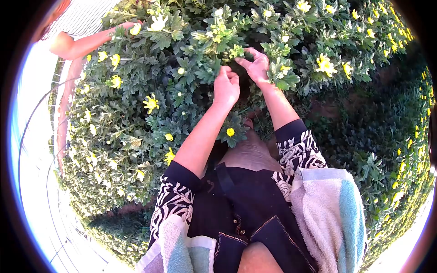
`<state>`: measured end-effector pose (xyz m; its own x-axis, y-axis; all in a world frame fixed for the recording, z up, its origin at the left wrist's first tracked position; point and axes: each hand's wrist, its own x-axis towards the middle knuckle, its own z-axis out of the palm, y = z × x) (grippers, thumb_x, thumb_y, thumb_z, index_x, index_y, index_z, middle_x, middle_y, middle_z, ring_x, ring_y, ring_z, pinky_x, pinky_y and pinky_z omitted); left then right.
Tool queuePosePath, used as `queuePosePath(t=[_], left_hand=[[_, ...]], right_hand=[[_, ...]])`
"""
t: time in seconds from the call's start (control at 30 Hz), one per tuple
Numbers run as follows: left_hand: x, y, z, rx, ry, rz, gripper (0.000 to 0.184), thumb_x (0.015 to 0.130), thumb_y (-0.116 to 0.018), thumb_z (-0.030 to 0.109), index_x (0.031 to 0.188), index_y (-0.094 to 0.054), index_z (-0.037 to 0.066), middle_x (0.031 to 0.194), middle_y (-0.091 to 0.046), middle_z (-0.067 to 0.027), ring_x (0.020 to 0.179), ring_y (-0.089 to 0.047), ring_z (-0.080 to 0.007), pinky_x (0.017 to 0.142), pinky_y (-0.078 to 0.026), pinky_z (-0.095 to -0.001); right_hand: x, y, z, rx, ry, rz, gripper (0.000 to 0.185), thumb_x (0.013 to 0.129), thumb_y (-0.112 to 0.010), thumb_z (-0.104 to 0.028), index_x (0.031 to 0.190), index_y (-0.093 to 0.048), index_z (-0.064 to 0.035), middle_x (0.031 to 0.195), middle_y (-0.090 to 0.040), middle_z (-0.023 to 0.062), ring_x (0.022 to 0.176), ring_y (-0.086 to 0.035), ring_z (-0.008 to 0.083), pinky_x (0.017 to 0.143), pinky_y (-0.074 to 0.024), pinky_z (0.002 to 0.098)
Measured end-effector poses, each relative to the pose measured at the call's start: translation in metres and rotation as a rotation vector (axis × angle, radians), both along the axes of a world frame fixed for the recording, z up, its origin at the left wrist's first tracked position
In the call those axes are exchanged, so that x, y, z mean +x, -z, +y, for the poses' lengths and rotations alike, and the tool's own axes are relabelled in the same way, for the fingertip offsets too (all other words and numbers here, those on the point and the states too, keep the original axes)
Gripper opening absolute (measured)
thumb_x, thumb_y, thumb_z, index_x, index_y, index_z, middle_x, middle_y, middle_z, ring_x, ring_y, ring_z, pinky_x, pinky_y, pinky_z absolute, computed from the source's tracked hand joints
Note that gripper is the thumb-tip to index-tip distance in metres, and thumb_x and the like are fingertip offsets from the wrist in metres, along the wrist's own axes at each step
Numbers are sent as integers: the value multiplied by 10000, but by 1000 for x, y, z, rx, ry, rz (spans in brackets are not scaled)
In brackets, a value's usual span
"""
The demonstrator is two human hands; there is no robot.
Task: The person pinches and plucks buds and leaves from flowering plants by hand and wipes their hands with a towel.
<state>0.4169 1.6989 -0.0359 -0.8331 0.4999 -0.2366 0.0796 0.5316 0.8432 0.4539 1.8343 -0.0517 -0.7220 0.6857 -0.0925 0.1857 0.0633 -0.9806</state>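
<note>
Leafy chrysanthemum plants [168,93] with yellow flowers and pale buds fill the view in front of me. My left hand [226,86] is closed, fingers curled, beside a cluster of leaves; whatever it pinches is too small to make out. Just to its right, my right hand [257,67] has thumb and fingers bent around a chrysanthemum shoot [236,51] with light green buds on top. Leaves partly cover the fingertips. The two hands are close together but apart. Below them a small yellow flower [230,132] stands near my leg.
Another person's arm [93,42] reaches into the plants at the upper left. On the right, a shaded strip [350,113] separates this row from another flowering row [403,177]. Thin wires [28,132] curve along the left edge. A striped towel [325,200] hangs over my clothes.
</note>
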Motion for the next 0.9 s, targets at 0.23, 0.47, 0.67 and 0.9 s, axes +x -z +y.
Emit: queuePosePath(t=[0.23,0.47,0.67,0.9], left_hand=[[-20,35,4,93,-34,-113,243,810,-714,52,1050,-678,41,957,-703,-61,923,-650,-171,892,-503,-345],[-7,24,8,90,-275,-441,71,919,-634,89,949,-669,34,882,-687,-62,752,-673,-150,595,-544,-290],[-15,26,0,-809,370,251,224,809,-695,199,928,-702,9,978,-700,-201,964,-666,-386,845,-538,-444],[25,-14,-28,-406,653,-29,496,816,-759,297,1190,-615,4,954,-706,-166,911,-692,-270,768,-545,-359]], right_hand=[[37,11,-13,-181,-264,207,318,809,-738,-123,1109,-657,-50,991,-697,40,944,-597,112,891,-459,300],[53,16,-6,-298,-265,174,305,827,-676,54,1124,-659,-11,1031,-679,15,928,-586,81,893,-484,256],[38,21,-9,-325,-33,251,213,837,-688,-11,1049,-692,-35,892,-689,-4,816,-570,68,783,-473,241],[6,-19,23,-545,-106,224,396,960,-599,-371,1182,-627,-44,1020,-683,52,864,-607,107,813,-478,270]])
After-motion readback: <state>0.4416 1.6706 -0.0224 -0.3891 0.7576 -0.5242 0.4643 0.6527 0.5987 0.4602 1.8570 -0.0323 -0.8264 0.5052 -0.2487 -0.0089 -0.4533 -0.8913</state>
